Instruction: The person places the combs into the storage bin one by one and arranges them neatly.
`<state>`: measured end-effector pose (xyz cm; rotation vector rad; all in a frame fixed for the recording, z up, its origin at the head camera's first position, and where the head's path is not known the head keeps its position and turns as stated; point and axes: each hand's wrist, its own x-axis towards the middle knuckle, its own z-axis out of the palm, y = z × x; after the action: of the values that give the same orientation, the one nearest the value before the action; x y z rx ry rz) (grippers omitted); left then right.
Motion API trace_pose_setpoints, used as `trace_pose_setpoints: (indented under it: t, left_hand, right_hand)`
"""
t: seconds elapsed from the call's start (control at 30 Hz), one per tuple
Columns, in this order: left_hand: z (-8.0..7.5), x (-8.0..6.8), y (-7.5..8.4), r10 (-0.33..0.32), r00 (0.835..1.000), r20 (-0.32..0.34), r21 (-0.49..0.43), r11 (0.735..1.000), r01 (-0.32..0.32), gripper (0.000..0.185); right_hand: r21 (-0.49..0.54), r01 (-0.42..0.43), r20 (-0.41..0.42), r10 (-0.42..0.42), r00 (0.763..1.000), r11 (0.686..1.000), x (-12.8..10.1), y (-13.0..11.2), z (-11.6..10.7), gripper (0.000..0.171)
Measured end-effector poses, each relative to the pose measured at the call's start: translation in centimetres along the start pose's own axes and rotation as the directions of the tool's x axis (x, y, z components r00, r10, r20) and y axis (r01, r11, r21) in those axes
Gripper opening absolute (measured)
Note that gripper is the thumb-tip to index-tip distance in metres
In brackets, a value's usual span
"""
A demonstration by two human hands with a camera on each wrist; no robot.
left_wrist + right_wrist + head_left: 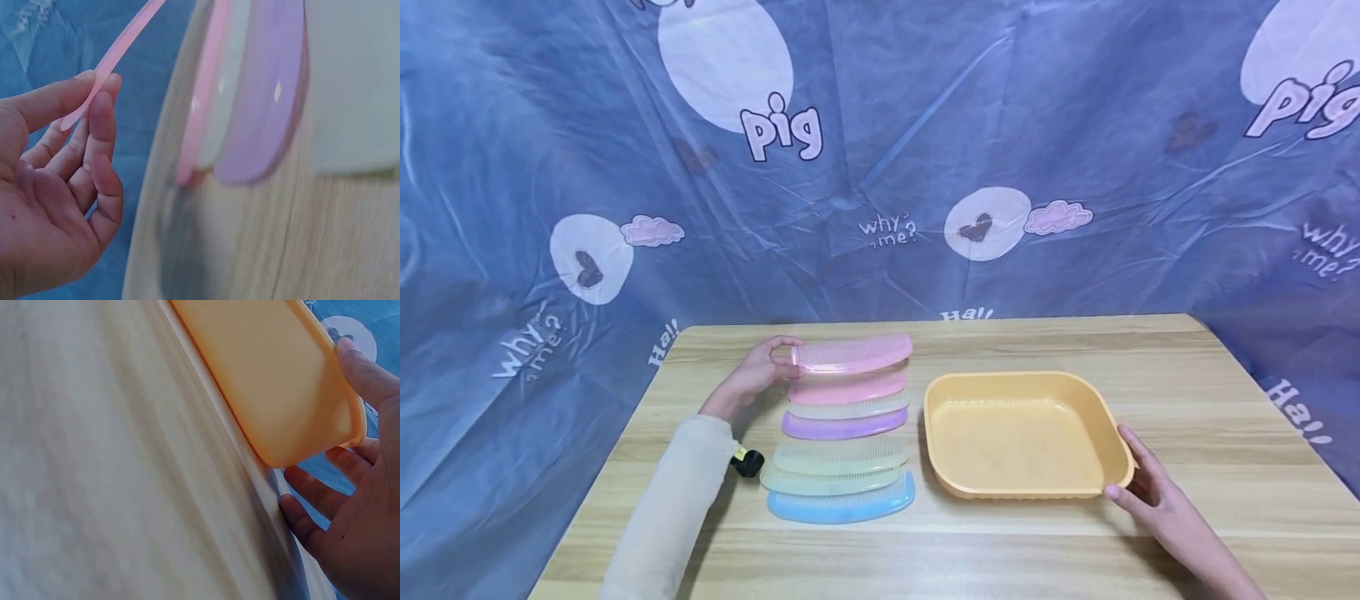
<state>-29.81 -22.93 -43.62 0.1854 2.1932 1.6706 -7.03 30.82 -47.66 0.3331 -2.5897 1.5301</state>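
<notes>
Here's the left hand, and its thumb and fingertips are pinching the left end of a pink comb. That comb runs off to the right of those fingers, and the left wrist view has it against the blue cloth, apart from the row. The last two fingers of that hand bend loosely, off the comb.

Down on the person's side of the pinching fingers, the row comes one after another: a second pink comb first, then a white comb, then a purple comb. A small gap, and on to two pale green combs, one overlapping the other, with a blue comb farthest from the fingers.

Over to the right hand: it holds the near right corner of a yellow tray, thumb at the rim, fingers round the outer side and spread apart in the right wrist view. The tray stretches leftward and away from those fingers, well to the right of the left hand's pinch. Beneath both hands lies the wooden table. Just behind the left fingers, past the wrist, come a pale sleeve and a small black gadget.
</notes>
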Motion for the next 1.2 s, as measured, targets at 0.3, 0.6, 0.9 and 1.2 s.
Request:
trace_pose_setpoints:
  t: [0.3,0.6,0.9,1.2]
  left_hand:
    - [1.8,-1.5,2.2,-0.005,1.0,0.021,-0.032,0.999,0.006,0.06]
    - [3.9,-2.5,4.4,0.032,0.994,0.107,-0.088,0.996,-0.022,0.062]
    - [6.7,-3.5,6.9,0.046,0.979,0.198,-0.075,0.997,-0.032,0.055]
    - [9.1,-3.8,8.2,0.054,0.973,0.223,-0.099,0.995,-0.032,0.054]
  right_hand:
    - [0.028,0.019,0.011,-0.019,1.0,0.999,0.2,-0.1,0.1,0.082]
    - [0.046,0.035,0.019,-0.036,0.999,0.998,0.2,0.1,0.1,0.082]
    - [0.041,0.022,0.012,-0.023,1.0,0.999,0.0,0.1,0.1,0.083]
    - [0.001,0.005,0.01,-0.005,1.0,1.0,0.0,0.1,-0.1,0.084]
